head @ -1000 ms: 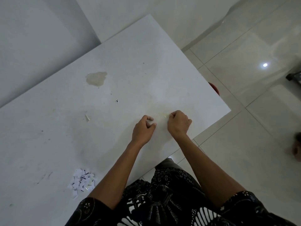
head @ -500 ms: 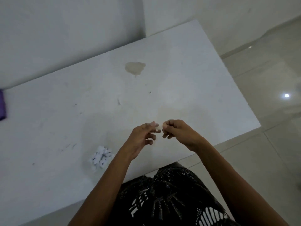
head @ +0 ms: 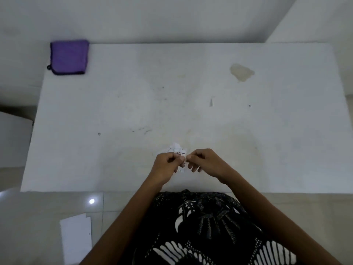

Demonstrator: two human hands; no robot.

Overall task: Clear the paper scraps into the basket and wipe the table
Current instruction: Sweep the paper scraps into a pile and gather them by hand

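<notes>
Roughly midway through the gathering, by the look of it: the purple cloth (head: 68, 56) lies folded and untouched at the far left corner of the worktop (head: 114, 111), so wiping has not begun. Near the front edge, the left hand (head: 168, 165) is curled, fingertips pinched on what seems a small scrap, just over the pile of paper scraps (head: 176, 147). The right hand (head: 205, 161) meets it, also pinched; whether it holds paper I cannot tell. Further right a lone sliver (head: 211, 102) and a brownish stain (head: 241, 72) remain. No basket is in view
</notes>
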